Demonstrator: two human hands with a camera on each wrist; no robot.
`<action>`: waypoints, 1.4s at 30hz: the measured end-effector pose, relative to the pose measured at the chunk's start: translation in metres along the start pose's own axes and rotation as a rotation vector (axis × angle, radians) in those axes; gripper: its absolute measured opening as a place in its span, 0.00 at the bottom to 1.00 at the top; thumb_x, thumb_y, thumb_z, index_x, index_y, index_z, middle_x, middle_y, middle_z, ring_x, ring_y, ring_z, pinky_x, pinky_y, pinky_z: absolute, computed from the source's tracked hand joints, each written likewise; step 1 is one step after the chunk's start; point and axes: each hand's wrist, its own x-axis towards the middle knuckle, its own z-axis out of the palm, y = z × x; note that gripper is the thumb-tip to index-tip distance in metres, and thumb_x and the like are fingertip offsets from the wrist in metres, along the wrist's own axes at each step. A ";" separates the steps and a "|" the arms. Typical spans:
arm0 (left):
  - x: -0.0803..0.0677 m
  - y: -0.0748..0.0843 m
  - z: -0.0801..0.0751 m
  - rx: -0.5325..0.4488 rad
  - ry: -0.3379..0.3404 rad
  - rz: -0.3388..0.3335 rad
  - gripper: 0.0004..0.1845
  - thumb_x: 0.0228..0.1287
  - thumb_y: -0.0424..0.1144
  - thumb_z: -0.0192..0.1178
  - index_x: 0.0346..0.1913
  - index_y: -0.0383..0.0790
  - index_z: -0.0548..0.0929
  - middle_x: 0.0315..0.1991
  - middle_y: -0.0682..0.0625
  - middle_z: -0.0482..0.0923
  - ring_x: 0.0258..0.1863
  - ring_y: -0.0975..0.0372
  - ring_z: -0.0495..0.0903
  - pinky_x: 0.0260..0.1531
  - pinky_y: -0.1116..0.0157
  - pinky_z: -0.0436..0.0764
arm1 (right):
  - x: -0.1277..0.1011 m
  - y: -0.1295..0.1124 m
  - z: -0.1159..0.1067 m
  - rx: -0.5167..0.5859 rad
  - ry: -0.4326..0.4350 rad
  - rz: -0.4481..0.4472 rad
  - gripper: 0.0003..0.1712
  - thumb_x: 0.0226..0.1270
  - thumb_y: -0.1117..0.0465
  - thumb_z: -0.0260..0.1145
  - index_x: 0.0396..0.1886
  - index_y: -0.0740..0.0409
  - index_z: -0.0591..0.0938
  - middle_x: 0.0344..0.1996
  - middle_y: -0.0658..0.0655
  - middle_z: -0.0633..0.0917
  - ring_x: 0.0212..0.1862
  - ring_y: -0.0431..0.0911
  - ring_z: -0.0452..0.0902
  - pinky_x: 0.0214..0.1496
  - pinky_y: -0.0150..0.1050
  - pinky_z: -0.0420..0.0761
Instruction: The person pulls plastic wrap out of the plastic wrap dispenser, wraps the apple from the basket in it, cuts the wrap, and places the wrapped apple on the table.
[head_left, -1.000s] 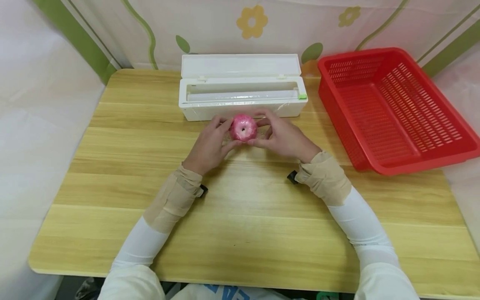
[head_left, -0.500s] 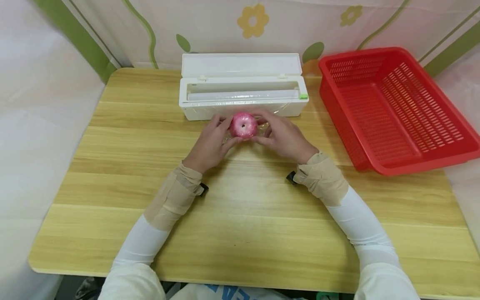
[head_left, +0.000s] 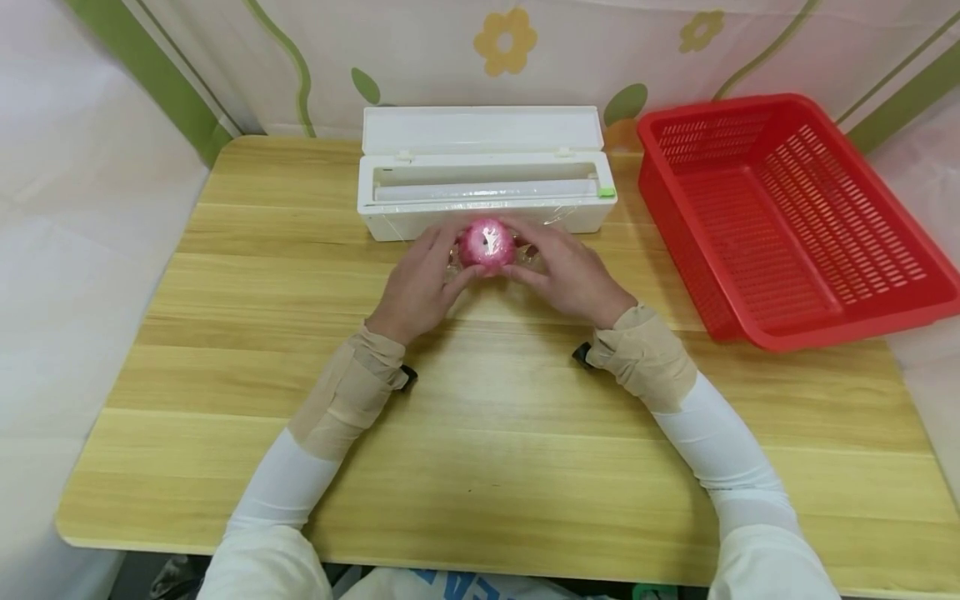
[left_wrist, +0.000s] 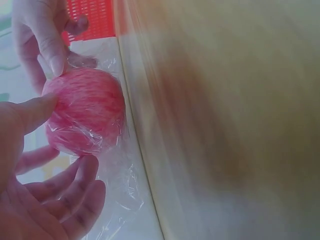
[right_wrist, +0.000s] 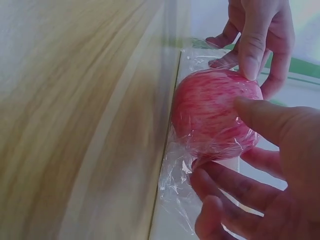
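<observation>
Near the far middle of the bench (head_left: pixel 225 333), just by the white wrap box (head_left: pixel 486 183), your left hand (head_left: pixel 417 287) and right hand (head_left: pixel 567 275) both curl around the pink apple (head_left: pixel 487 243). Press the clear wrap (right_wrist: pixel 176 175) flat and snug all round.

Boxed in ahead by the open wrap box (head_left: pixel 486 193), just behind the apple (head_left: pixel 487 243); blocked on the right by the red basket (head_left: pixel 787 217); bare table (head_left: pixel 480 433) open to the left and near side.
</observation>
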 end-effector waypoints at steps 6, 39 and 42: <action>0.000 0.000 -0.001 0.046 -0.014 -0.014 0.35 0.75 0.48 0.65 0.79 0.46 0.65 0.72 0.39 0.73 0.69 0.47 0.77 0.68 0.45 0.80 | -0.001 -0.001 0.001 -0.015 -0.004 0.016 0.45 0.72 0.52 0.74 0.82 0.27 0.63 0.71 0.51 0.80 0.59 0.49 0.84 0.60 0.51 0.88; 0.000 0.002 -0.013 -0.049 -0.090 -0.065 0.39 0.68 0.25 0.63 0.80 0.39 0.63 0.67 0.36 0.73 0.47 0.51 0.82 0.49 0.56 0.87 | -0.003 -0.008 -0.005 -0.020 0.030 0.061 0.36 0.74 0.46 0.70 0.77 0.23 0.67 0.64 0.52 0.85 0.61 0.51 0.84 0.50 0.52 0.83; 0.001 0.003 -0.014 -0.056 -0.100 -0.072 0.40 0.68 0.27 0.64 0.81 0.40 0.62 0.69 0.37 0.71 0.49 0.51 0.81 0.51 0.55 0.87 | -0.002 -0.009 -0.005 -0.034 0.027 0.083 0.37 0.74 0.45 0.69 0.78 0.22 0.66 0.64 0.53 0.85 0.62 0.51 0.83 0.52 0.54 0.83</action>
